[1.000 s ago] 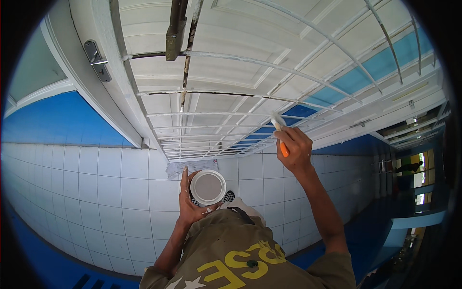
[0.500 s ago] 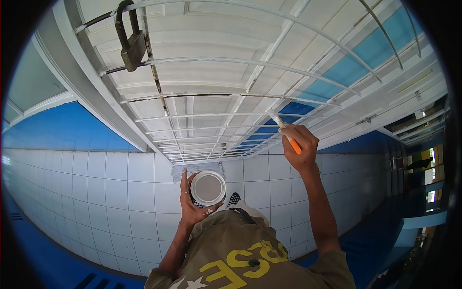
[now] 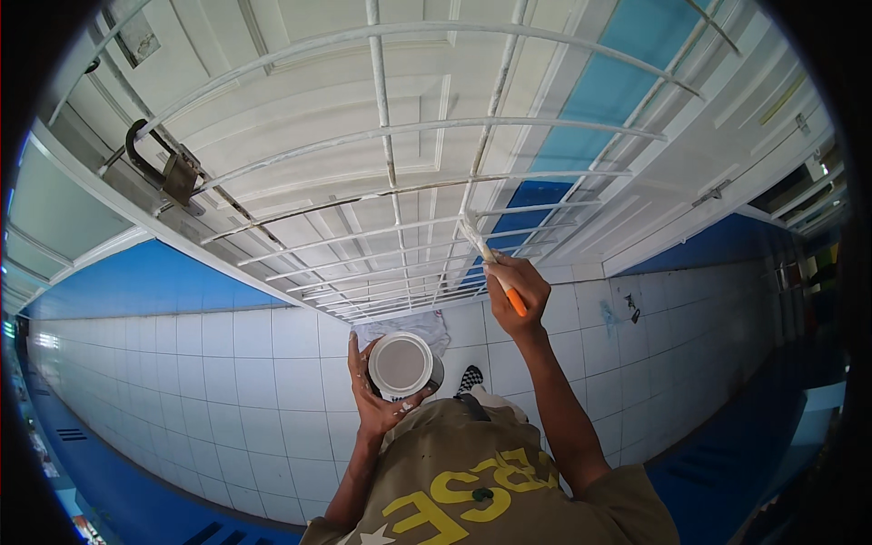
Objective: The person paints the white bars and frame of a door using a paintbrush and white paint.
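My right hand [image 3: 519,292] is closed round a paintbrush [image 3: 491,259] with an orange-tipped handle. Its white-coated bristles touch the metal grille [image 3: 397,193] near a crossing of its bars. Much of the grille is white, while some bars at the left show dark, bare patches. Low in front of my body, my left hand [image 3: 374,389] grips a paint can [image 3: 401,365] from its left side. The can stands upright with a pale rim and greyish-white contents. White smears mark the left fingers. Behind the grille is a white panelled door [image 3: 327,118].
A padlock [image 3: 177,178] hangs at the grille's left edge. Below the grille, a plastic sheet [image 3: 427,325] lies on the white tiled floor [image 3: 263,381]. Another padlock [image 3: 635,315] rests on the floor at the right. My checkered shoe [image 3: 470,378] shows beyond the can.
The view has turned, so the grille and padlock sit farther left and lower. The brush has shifted from a bar farther right to a bar crossing nearer the grille's middle. Both hands keep their holds.
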Tool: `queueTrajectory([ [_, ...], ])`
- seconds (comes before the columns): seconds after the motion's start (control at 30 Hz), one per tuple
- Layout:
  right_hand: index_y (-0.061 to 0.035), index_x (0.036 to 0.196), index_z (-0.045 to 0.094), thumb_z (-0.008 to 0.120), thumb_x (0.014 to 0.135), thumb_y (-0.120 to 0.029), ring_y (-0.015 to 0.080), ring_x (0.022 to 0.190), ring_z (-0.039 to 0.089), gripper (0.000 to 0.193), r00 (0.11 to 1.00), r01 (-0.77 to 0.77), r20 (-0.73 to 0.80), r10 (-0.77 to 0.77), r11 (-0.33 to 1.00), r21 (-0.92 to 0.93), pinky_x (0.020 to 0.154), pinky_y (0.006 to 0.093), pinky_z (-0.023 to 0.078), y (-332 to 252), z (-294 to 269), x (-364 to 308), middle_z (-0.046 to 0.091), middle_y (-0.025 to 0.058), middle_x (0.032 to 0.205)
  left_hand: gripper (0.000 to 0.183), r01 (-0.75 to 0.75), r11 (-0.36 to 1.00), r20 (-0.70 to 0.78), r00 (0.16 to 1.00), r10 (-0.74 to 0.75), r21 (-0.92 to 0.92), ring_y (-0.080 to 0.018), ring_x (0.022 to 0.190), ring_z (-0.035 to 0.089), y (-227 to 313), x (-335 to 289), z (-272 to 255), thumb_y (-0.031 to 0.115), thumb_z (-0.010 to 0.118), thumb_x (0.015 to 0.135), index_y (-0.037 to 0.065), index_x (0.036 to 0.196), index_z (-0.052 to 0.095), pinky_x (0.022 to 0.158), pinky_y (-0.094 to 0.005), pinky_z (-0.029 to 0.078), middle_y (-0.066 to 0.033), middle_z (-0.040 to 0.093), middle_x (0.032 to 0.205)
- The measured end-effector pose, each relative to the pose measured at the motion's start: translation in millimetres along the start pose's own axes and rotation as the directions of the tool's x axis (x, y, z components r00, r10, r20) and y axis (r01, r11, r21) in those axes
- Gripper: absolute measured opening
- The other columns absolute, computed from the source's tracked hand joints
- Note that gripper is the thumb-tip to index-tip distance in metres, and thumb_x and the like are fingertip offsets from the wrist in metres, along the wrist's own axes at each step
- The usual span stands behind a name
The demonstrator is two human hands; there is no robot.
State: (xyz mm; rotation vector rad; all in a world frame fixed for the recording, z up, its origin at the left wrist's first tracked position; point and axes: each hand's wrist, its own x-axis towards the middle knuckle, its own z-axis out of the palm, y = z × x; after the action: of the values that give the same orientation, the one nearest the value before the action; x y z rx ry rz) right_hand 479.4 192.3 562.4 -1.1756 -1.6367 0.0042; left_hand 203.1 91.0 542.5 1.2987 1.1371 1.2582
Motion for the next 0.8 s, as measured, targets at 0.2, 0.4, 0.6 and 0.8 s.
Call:
queueTrajectory([
  [0.2,0.002,0.105,0.072,0.075,0.088,0.007,0.0269,0.1,0.073,0.018,0.842,-0.348,-0.415,0.344,0.935,0.069,0.086,0.0371,0.06,52,-32,-21,0.075,0.0154,0.105,0.144,0.011,0.998,-0.055,0.998,-0.007,0.066,-0.0333,0.126,0.058,19,-3,20,0.033,0.098,0.06,-0.002,0.162,0.002,0.111,-0.0475,0.046,-0.0234,0.051,0.14],
  [0.4,0.001,0.103,0.072,0.075,0.087,0.008,0.0253,0.1,0.073,0.017,0.914,-0.192,-0.342,0.219,0.975,0.111,0.088,0.0358,0.059,33,-5,-28,0.075,0.0147,0.104,0.142,0.038,0.986,-0.127,0.992,-0.018,0.16,-0.032,0.122,0.06,18,-11,30,0.045,0.096,0.062,-0.003,0.161,0.007,0.11,-0.0466,0.048,-0.0223,0.049,0.14],
  [0.6,0.0002,0.102,0.073,0.078,0.084,0.008,0.0239,0.096,0.074,0.02,0.868,-0.271,-0.332,0.37,0.912,0.309,0.086,0.0341,0.058,49,-6,-33,0.077,0.0149,0.104,0.143,-0.02,0.936,-0.081,0.995,0.052,0.351,-0.0328,0.127,0.057,26,-11,34,0.031,0.098,0.061,0.0,0.163,0.002,0.113,-0.048,0.044,-0.0197,0.052,0.137],
  [0.8,0.0016,0.106,0.069,0.074,0.09,0.005,0.0277,0.099,0.073,0.017,0.731,-0.389,-0.529,0.431,0.9,0.195,0.086,0.0359,0.061,89,-50,-41,0.074,0.0165,0.108,0.138,0.031,0.941,-0.166,0.986,0.027,0.338,-0.0322,0.124,0.059,29,-14,53,0.042,0.097,0.062,0.0,0.161,0.011,0.111,-0.0489,0.046,-0.0177,0.055,0.135],
])
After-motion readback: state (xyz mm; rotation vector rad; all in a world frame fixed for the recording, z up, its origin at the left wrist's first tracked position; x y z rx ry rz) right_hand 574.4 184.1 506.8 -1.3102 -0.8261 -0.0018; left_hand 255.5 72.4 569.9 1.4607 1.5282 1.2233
